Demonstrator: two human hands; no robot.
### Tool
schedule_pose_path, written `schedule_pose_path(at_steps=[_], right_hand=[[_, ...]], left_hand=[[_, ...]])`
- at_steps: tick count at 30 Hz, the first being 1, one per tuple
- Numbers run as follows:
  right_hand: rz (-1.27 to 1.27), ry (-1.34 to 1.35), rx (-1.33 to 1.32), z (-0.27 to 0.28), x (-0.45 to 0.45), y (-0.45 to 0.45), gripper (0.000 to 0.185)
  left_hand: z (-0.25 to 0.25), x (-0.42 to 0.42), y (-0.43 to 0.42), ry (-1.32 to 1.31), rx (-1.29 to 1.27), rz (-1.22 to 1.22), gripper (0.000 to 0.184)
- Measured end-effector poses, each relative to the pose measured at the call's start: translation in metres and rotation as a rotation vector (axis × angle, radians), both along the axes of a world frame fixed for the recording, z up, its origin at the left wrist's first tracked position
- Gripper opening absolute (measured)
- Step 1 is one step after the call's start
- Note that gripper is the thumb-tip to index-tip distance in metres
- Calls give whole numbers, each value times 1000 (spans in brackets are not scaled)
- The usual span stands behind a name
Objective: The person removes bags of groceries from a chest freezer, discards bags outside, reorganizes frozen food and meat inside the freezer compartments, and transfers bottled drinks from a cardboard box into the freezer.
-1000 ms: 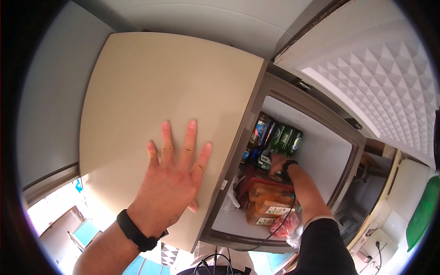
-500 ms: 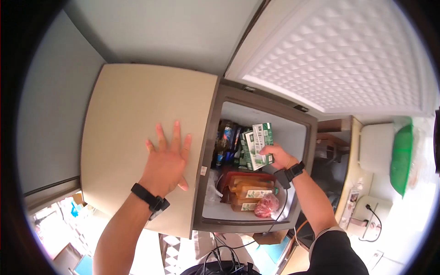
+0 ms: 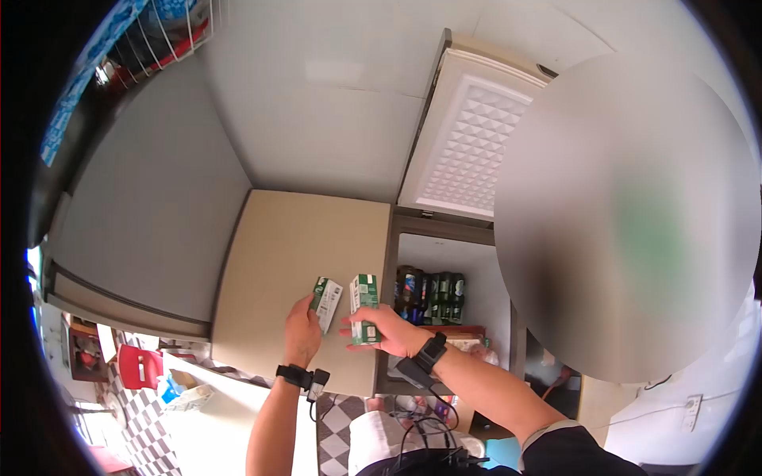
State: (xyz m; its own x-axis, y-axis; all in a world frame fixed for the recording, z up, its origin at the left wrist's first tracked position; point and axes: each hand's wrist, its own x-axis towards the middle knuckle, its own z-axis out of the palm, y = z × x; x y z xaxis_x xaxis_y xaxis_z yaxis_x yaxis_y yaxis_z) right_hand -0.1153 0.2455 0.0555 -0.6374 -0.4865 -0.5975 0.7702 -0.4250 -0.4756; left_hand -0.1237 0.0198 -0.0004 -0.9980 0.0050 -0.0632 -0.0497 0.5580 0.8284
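Note:
My left hand [image 3: 301,333] grips a small green-and-white carton [image 3: 328,301] by its left side, tilted to the right. Beside it, a second green-and-white carton [image 3: 364,292] is held nearly upright in my right hand [image 3: 386,328], fingers closed around its lower part. A narrow gap separates the two cartons. Both are over the beige freezer lid [image 3: 305,238], near its right edge. Whether they touch the lid, I cannot tell. Right of them, the open freezer compartment [image 3: 484,278] holds several green bottles [image 3: 446,300] and dark bottles [image 3: 409,289].
The raised white quilted lid [image 3: 480,143] stands behind the open compartment. A blurred round patch covers the right side. At the left is a tall grey panel [image 3: 151,214], with a wire rack [image 3: 163,40] above. A red chair [image 3: 140,366] stands on the checkered floor lower left.
My right hand has moved left out of the freezer with the cartons. My left hand, earlier spread flat on the beige lid, now holds one of them. The view has shifted.

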Motion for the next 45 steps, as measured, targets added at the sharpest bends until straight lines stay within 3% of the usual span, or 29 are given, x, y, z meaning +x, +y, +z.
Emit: schedule_pose_path(at_steps=[2,3,5,6,9,10,12,14,17,19,24,26,27,29,31,32,33,34,36,38,40,42,45], right_hand=[[28,173,346,-5,11,-22,48],[17,177,339,-16,14,-31,48],[57,83,653,-25,16,-41,50],[116,130,634,-29,22,-40,61],[133,360,531,-27,38,-30,71],[52,413,573,-24,48,-23,52],[51,413,558,-15,60,13,51],[-23,385,579,-5,80,60,47],[-325,299,598,28,136,143,35],[-456,222,702,51,183,202,29],[-850,210,832,68,339,302,21],[-891,146,875,33,400,330,19],[-903,137,863,9,422,340,19],[-786,-128,978,-47,464,348,20],[-580,-138,1222,-147,511,351,25],[-583,-152,1208,-185,526,350,25],[-276,-98,1476,-221,537,347,26],[57,-35,1711,-254,547,341,26],[129,-120,1648,-324,563,333,25],[292,-259,1514,-360,560,331,24],[302,-351,1495,-406,552,335,24],[360,-564,1384,-425,532,338,29],[528,-641,1323,-457,519,344,34]], left_hand=[[0,12,-15,90,-169,6,44],[1,17,-20,97,-177,-4,44],[1,24,-23,89,-174,-53,53],[-4,25,-24,98,-172,-66,53],[-16,28,-18,50,-384,-19,64],[-13,28,-14,92,-374,-42,71],[-6,27,-1,136,-365,-89,78],[4,32,25,62,-797,-46,94],[8,26,49,-14,-987,2,100],[-18,17,40,102,-949,15,96],[-5,20,61,-54,-929,69,86],[-7,30,75,302,-1123,1,76],[-6,33,88,312,-1136,-10,76],[-7,40,113,398,-733,-344,67],[-25,48,133,354,-735,-411,67],[-47,47,128,255,-660,-407,68],[-68,47,122,156,-586,-400,69],[-82,50,116,257,-732,-430,72],[-92,48,111,293,-773,-427,72],[-92,54,116,377,-816,-395,73],[-92,55,124,364,-818,-376,72],[-87,58,124,375,-842,-338,69],[-85,60,128,360,-835,-314,68]])
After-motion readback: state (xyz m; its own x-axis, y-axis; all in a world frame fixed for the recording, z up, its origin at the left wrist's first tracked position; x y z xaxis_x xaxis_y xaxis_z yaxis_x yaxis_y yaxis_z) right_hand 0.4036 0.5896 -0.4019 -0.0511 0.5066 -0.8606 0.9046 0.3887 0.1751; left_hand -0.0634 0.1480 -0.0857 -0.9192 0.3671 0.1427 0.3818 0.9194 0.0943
